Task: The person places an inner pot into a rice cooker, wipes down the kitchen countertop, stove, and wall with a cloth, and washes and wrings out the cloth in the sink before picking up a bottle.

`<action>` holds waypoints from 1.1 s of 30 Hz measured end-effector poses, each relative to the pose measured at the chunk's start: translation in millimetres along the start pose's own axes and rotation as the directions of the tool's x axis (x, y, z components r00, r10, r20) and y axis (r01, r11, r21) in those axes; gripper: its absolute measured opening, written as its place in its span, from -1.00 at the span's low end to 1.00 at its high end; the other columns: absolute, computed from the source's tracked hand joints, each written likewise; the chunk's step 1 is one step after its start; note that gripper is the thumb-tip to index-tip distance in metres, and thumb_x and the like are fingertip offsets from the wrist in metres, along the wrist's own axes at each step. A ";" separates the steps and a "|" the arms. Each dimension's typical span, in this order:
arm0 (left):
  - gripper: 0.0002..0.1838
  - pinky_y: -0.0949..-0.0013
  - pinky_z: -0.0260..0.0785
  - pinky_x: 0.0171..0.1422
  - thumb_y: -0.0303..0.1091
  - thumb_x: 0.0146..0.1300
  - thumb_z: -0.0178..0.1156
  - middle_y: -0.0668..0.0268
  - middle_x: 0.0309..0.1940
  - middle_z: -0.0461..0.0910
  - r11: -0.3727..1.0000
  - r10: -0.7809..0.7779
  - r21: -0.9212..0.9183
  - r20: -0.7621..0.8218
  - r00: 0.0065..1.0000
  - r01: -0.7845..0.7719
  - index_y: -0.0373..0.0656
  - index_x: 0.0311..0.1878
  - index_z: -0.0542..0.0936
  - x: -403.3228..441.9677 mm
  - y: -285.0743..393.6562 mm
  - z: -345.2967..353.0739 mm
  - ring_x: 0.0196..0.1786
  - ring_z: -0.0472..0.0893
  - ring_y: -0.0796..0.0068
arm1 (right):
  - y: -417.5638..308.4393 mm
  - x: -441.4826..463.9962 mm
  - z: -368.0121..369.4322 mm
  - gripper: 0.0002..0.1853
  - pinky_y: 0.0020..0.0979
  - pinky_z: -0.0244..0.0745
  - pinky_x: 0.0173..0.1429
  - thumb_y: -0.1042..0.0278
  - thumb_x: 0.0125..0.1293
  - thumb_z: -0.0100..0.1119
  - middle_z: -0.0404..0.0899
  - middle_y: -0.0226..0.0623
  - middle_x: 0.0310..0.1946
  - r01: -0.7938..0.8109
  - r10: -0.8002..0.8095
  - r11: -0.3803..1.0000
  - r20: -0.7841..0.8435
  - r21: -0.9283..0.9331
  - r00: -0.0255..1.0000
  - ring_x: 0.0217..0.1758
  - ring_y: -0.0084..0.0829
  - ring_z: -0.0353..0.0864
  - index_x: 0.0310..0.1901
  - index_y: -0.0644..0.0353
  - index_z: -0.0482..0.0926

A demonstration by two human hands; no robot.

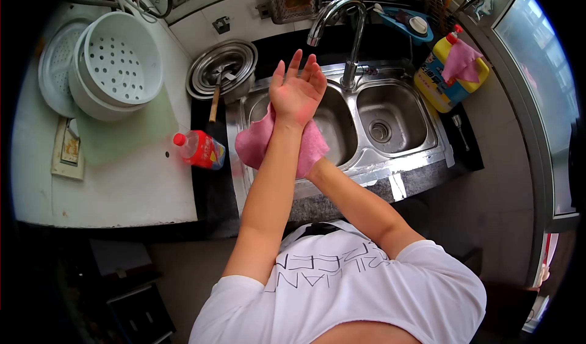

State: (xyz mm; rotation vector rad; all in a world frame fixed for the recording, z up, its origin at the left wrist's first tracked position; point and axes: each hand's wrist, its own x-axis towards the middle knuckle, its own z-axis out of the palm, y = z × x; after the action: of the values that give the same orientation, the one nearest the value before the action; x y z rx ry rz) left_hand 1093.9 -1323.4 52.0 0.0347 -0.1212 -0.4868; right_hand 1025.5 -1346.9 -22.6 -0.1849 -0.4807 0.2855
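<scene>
My left hand (298,91) is raised over the left sink basin, palm up, with its fingers spread and nothing in them. A pink cloth (312,150) shows on both sides of my left wrist and passes beneath it. My right hand (315,169) comes in from the right and holds the cloth against the underside of my left forearm. Its fingers are hidden by the cloth and the forearm. Behind my left hand, the chrome faucet (356,45) arches over the double sink (360,172); no water is seen running.
Left of the sink stand a red-capped bottle (201,150), stacked metal bowls (196,78) with a wooden-handled utensil, and white perforated steamer pots (122,57). At right, a yellow jug (434,78) has a pink cloth (462,63) over it. A blue tray (397,24) lies behind the faucet.
</scene>
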 end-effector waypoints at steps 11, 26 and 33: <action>-0.80 0.38 0.39 -0.16 -0.45 0.16 -0.02 0.24 -0.30 0.53 -0.501 0.785 0.790 0.243 0.570 0.353 -0.14 -0.15 0.48 8.8 53.8 -101.1 -0.27 0.53 0.37 | 15.1 -6.1 51.1 -0.83 -0.41 0.39 -0.07 0.24 0.22 -0.04 0.49 -0.41 -0.29 -0.305 -0.187 0.847 -0.782 -0.435 0.595 -0.24 -0.42 0.48 -0.26 0.11 0.47; -0.70 0.31 0.44 -0.18 -0.29 0.16 0.01 0.15 -0.19 0.53 -0.891 0.269 0.245 -0.392 0.880 0.382 -0.16 -0.05 0.48 -42.3 18.0 -120.9 -0.22 0.56 0.32 | -10.2 -0.2 14.2 -0.89 -0.34 0.42 -0.37 0.39 0.00 0.03 0.60 -0.36 -0.52 0.124 0.111 -0.565 0.074 -0.815 0.991 -0.42 -0.33 0.57 -0.41 0.00 0.53; -0.67 0.32 0.46 -0.19 -0.27 0.17 0.01 0.15 -0.18 0.53 -0.919 0.175 0.208 -0.547 0.819 0.335 -0.17 -0.02 0.47 -47.4 20.1 -111.4 -0.23 0.57 0.31 | 3.3 1.8 83.2 -0.91 -0.34 0.40 -0.39 0.37 0.01 0.05 0.61 -0.43 -0.53 0.015 0.034 -0.690 -0.012 -0.724 0.999 -0.42 -0.31 0.58 -0.39 -0.05 0.47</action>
State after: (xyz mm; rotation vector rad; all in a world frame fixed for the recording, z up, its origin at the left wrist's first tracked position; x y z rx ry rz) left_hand 1075.5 -1283.0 -62.3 2.8965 -0.3008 -0.7148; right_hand 986.5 -1334.2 49.9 -2.4476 -0.6251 -0.3995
